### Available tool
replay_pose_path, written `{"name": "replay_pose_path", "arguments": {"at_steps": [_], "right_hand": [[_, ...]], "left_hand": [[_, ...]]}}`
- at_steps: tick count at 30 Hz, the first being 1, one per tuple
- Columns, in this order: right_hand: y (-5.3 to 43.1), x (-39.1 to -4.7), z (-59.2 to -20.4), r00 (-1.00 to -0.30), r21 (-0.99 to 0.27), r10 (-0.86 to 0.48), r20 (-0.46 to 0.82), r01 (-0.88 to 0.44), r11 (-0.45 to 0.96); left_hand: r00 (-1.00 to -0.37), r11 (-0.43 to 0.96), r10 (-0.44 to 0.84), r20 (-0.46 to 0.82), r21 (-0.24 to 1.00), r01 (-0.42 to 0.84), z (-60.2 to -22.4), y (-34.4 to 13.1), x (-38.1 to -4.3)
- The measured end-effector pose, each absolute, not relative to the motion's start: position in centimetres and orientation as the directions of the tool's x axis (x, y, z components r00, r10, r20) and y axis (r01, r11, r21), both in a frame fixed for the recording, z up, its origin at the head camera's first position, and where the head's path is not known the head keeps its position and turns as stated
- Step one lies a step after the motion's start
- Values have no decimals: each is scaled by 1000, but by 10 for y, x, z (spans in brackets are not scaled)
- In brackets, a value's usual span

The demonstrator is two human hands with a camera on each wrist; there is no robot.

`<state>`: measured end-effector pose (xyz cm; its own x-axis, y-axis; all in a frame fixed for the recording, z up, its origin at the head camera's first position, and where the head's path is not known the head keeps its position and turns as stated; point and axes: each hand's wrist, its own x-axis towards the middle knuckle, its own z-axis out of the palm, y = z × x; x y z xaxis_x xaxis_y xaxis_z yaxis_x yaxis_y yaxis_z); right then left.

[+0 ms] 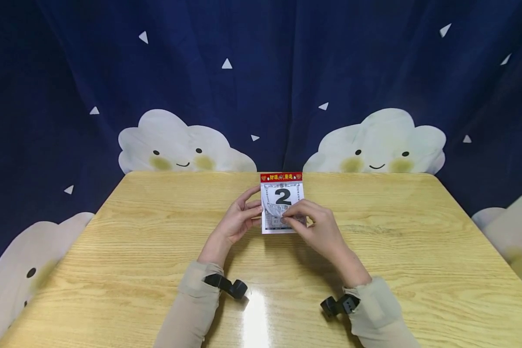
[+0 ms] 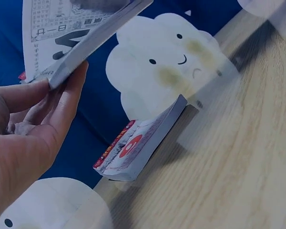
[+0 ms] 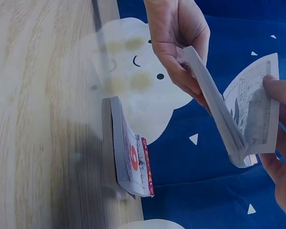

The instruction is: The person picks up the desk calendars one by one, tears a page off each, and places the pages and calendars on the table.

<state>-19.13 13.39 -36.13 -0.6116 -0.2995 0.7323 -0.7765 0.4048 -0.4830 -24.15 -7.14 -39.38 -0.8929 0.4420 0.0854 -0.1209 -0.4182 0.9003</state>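
A small tear-off calendar (image 1: 282, 195) with a red header strip and a large black 2 is held up over the far part of the table. My left hand (image 1: 241, 216) grips the pad by its left edge, thumb toward the front. At the lower right, my right hand (image 1: 319, 227) pinches a loose calendar page (image 3: 260, 107) between thumb and fingers. That page curls away from the thick pad (image 3: 214, 102) in the right wrist view. Seen from the left wrist, the left fingers (image 2: 69, 98) support the pad's edge.
Both wrist views show a second calendar pad (image 2: 145, 140) with a red number and red header near the edge of the wooden table (image 1: 156, 270); the head view does not show it. A dark blue curtain (image 1: 261, 72) with clouds hangs behind.
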Motion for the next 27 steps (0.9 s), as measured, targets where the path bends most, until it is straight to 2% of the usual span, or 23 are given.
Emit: {"name": "replay_pose_path", "arguments": {"at_steps": [10, 14, 20, 27], "right_hand": [[125, -171, -332, -682, -565, -142, 718, -689, 455], [126, -172, -333, -721, -613, -70, 689, -632, 474], [136, -190, -354, -793, -732, 36, 609, -543, 411], [139, -193, -356, -833, -805, 94, 546, -490, 333]], "left_hand": [[-924, -398, 378, 58, 912, -105, -389, -69, -240], [-936, -393, 349, 48, 914, -100, -389, -67, -239], [-951, -388, 309, 28, 916, -99, -385, -65, -237], [-963, -378, 269, 15, 921, -91, -384, -63, -237]]}}
